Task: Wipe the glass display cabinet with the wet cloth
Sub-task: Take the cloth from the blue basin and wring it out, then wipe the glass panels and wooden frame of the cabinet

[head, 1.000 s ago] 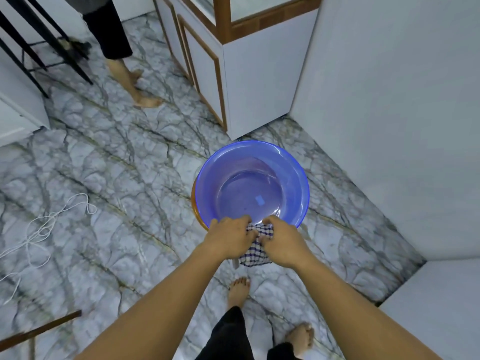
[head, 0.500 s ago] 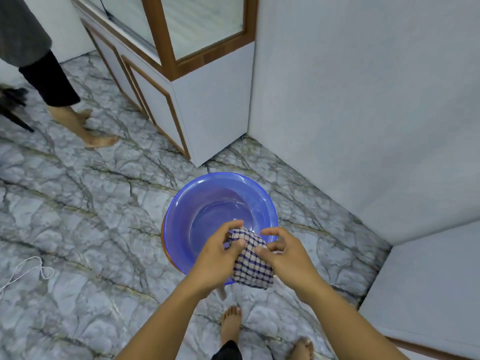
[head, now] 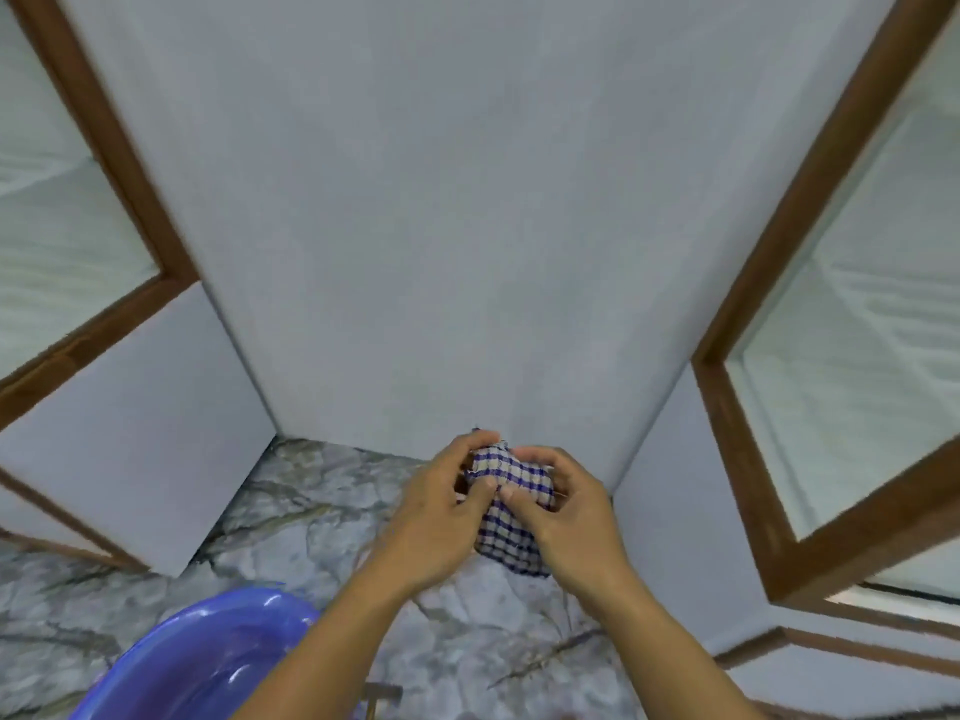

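- Hands first: your left hand [head: 441, 517] and your right hand [head: 566, 517] meet just below the middle of the view, both wrapped around the checked cloth [head: 506, 506].
- Your left fingers curl over the cloth's upper left side, thumb pressed onto its front; they are closed on the fabric, not spread.
- Your right thumb lies across the cloth's middle beside the left thumb, and your right fingers fold over the top right edge, gripping too.
- The cloth is bunched into a wad, white with blue checks, and a loose corner hangs down at 6 o'clock from your hands, clear of the floor.
- The blue plastic basin [head: 208, 662] sits on the marble-patterned floor [head: 322, 517] at 8 o'clock from your hands, well apart from the cloth and partly cut off by the lower edge of the view.
- The glass display cabinet's pane [head: 862, 356], set in its brown wooden frame [head: 795, 252], stands at 2 o'clock from your hands, near but not touched.
- A second framed glass pane [head: 57, 241] stands at 10 o'clock, at the left edge.
- The plain grey wall [head: 441, 200] fills the space between the two, straight ahead at 12 o'clock.
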Tool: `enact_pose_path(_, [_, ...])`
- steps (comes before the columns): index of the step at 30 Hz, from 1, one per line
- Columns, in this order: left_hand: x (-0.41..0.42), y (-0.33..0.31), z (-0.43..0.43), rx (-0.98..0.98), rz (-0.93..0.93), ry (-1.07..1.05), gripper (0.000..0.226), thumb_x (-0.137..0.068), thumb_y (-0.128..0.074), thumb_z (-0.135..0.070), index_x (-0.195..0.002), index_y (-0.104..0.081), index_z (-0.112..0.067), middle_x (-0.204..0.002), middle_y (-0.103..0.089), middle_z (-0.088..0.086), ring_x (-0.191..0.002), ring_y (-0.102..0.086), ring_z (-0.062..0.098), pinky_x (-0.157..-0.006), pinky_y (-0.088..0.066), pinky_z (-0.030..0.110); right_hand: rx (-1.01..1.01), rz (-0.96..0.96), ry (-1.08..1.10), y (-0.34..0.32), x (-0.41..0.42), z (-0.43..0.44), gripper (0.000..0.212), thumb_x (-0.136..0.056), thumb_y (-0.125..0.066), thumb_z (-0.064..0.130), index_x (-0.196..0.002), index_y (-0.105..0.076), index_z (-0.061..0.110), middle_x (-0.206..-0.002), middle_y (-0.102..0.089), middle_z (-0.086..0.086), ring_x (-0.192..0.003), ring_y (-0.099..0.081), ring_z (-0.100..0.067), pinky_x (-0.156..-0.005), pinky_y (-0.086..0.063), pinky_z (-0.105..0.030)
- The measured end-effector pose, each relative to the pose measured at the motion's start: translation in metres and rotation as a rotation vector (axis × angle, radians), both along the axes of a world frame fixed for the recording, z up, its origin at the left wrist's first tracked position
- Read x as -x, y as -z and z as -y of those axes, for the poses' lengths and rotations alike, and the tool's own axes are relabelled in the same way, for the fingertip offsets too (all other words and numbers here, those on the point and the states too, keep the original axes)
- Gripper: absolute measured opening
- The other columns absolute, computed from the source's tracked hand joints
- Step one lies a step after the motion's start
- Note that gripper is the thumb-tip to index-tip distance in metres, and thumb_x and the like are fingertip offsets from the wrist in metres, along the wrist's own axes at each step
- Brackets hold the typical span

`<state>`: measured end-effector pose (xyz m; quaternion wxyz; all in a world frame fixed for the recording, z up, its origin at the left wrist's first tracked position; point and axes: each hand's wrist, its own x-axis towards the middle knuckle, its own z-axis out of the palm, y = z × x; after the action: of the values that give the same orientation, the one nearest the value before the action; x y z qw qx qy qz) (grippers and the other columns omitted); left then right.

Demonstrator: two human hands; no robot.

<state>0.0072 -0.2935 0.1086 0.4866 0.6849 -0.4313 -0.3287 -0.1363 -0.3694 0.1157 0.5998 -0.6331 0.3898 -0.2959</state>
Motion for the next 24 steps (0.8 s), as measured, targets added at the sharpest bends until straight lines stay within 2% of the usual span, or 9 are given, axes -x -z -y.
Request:
enact_pose_path(2, [0.009,-0.01,0.046,0.03,0.123,0.065,0.035,-0.103,-0.053,-0.024,-0.132,-0.054,-0.045,-0.133,-0.059,-0.02,-0.108,-0.062,-0.001,-0.091,-0.058,0.03,0.062,0.005,0.075,-0.008,0.013,0.038,0.023,-0.093,-0.074,0.008,-0.109,-0.07,0.023,-0.103,-0.077,0.004,-0.09,-0.074,-0.009,-0.08,-0.063,-0.027])
enact_pose_path(4, [0.02,-0.018,0.089,0.073,0.194,0.124,0.035,-0.103,-0.054,-0.027,-0.13,-0.051,-0.049,-0.132,-0.056,-0.025,-0.106,-0.06,-0.005,-0.089,-0.058,0.026,0.095,0.002,0.128,-0.013,0.025,0.076,0.023,-0.092,-0.075,0.009,-0.109,-0.07,0.024,-0.102,-0.077,0.005,-0.091,-0.074,-0.009,-0.082,-0.063,-0.03])
enact_pose_path(11, [0.048,-0.028,0.228,0.122,0.42,0.294,0.043,-0.103,-0.049,-0.04,-0.144,-0.038,-0.047,-0.13,-0.05,-0.022,-0.109,-0.058,-0.004,-0.094,-0.055,0.034,0.188,-0.048,0.301,-0.031,0.07,0.198,0.026,-0.092,-0.076,0.014,-0.11,-0.069,0.032,-0.105,-0.077,0.009,-0.094,-0.074,-0.005,-0.084,-0.064,-0.029])
enact_pose_path(16, [0.07,-0.052,0.324,0.226,0.598,0.365,0.049,-0.105,-0.045,-0.043,-0.151,-0.029,-0.045,-0.14,-0.042,-0.022,-0.118,-0.052,-0.002,-0.095,-0.05,0.024,0.287,-0.083,0.485,-0.065,0.11,0.267,0.028,-0.092,-0.075,0.014,-0.109,-0.068,0.034,-0.109,-0.073,0.018,-0.095,-0.072,0.0,-0.077,-0.062,-0.019])
enact_pose_path(18, [0.082,-0.064,0.363,0.29,0.654,0.411,0.051,-0.105,-0.043,-0.045,-0.153,-0.028,-0.042,-0.146,-0.04,-0.019,-0.124,-0.05,-0.001,-0.092,-0.043,0.014,0.329,-0.076,0.573,-0.085,0.125,0.286,0.027,-0.091,-0.076,0.014,-0.107,-0.068,0.034,-0.105,-0.074,0.018,-0.093,-0.072,0.001,-0.077,-0.062,-0.02])
enact_pose_path(21, [0.101,-0.088,0.423,0.397,0.687,0.479,0.051,-0.104,-0.041,-0.049,-0.153,-0.029,-0.041,-0.151,-0.038,-0.019,-0.122,-0.038,-0.011,-0.085,-0.028,-0.004,0.405,-0.067,0.712,-0.115,0.141,0.306,0.027,-0.091,-0.076,0.015,-0.105,-0.068,0.036,-0.101,-0.074,0.023,-0.093,-0.072,0.001,-0.078,-0.063,-0.023])
enact_pose_path(22, [0.107,-0.096,0.442,0.449,0.69,0.503,0.051,-0.104,-0.041,-0.05,-0.152,-0.03,-0.041,-0.152,-0.038,-0.019,-0.12,-0.032,-0.013,-0.084,-0.025,-0.007,0.426,-0.061,0.76,-0.123,0.144,0.311,0.027,-0.091,-0.076,0.015,-0.105,-0.068,0.037,-0.102,-0.074,0.024,-0.093,-0.073,-0.001,-0.078,-0.064,-0.026])
enact_pose_path(24, [0.119,-0.112,0.479,0.58,0.671,0.568,0.05,-0.103,-0.039,-0.053,-0.151,-0.033,-0.04,-0.151,-0.039,-0.017,-0.123,-0.028,-0.013,-0.096,-0.028,-0.001,0.458,-0.06,0.87,-0.139,0.148,0.322,0.027,-0.09,-0.076,0.015,-0.105,-0.07,0.036,-0.102,-0.076,0.02,-0.091,-0.075,-0.005,-0.078,-0.065,-0.03])
